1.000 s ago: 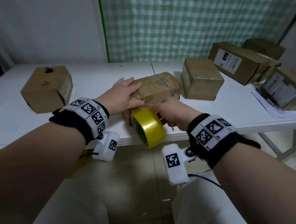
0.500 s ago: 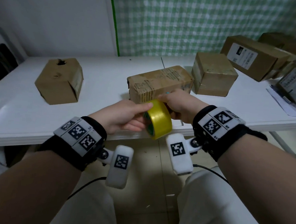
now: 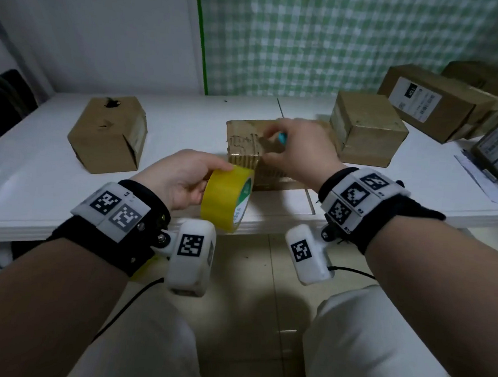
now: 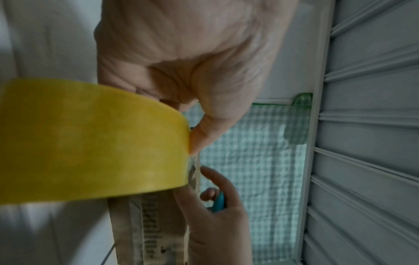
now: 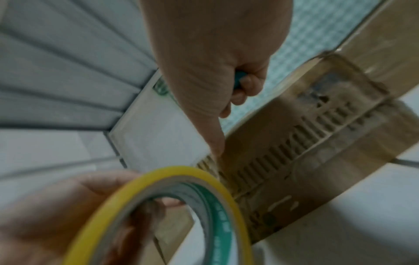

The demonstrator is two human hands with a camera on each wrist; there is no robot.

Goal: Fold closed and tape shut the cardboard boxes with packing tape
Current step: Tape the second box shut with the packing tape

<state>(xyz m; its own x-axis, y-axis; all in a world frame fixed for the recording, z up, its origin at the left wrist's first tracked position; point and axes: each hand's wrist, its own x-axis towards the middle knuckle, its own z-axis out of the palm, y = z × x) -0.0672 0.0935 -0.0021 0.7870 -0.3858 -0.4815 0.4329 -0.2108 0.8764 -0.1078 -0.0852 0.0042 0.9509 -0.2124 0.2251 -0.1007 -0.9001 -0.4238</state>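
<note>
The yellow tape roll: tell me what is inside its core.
Fingers of the left hand show through the core of the yellow tape roll. How many fingers cannot be told.

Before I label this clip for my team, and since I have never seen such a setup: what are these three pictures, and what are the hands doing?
No machine here: a person wears cameras on the head and on both wrists. The head view looks down at both hands over a white table. The other two views look along each hand from the wrist.

The left hand grips a yellow tape roll, seen close in the left wrist view. The right hand is at the worn cardboard box nearest the person and holds a small blue tool; what it is I cannot tell. More cardboard boxes lie around, one to the left, and several to the right.
</note>
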